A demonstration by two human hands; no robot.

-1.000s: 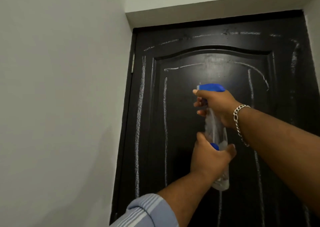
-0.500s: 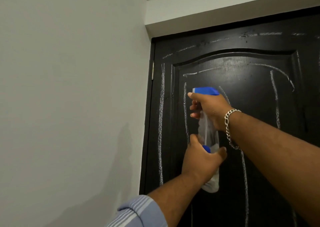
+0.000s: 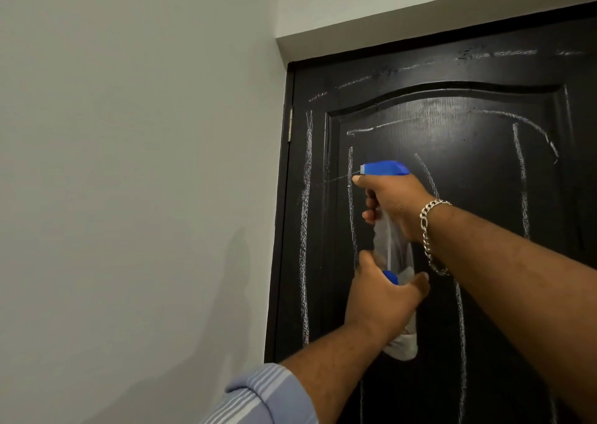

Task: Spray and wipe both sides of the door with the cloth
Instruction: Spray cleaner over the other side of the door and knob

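Observation:
A black panelled door [image 3: 484, 171] with white chalk-like streaks fills the right side. In front of it I hold a clear spray bottle [image 3: 392, 249] with a blue trigger head [image 3: 384, 168], its nozzle pointing left at the door's hinge side. My right hand [image 3: 395, 202] grips the neck and trigger. My left hand [image 3: 382, 301] grips the lower body of the bottle. A thin jet of spray runs from the nozzle toward the door. No cloth is in view.
A plain grey-white wall [image 3: 135, 181] takes up the whole left half. A white lintel [image 3: 403, 13] runs above the door frame. A metal hinge [image 3: 290, 123] sits on the door's left edge. A silver chain bracelet [image 3: 429, 230] hangs on my right wrist.
The view has swung left, so the door sits further right in frame. Both hands and the bottle moved toward the door's hinge side, and a spray jet now leaves the nozzle.

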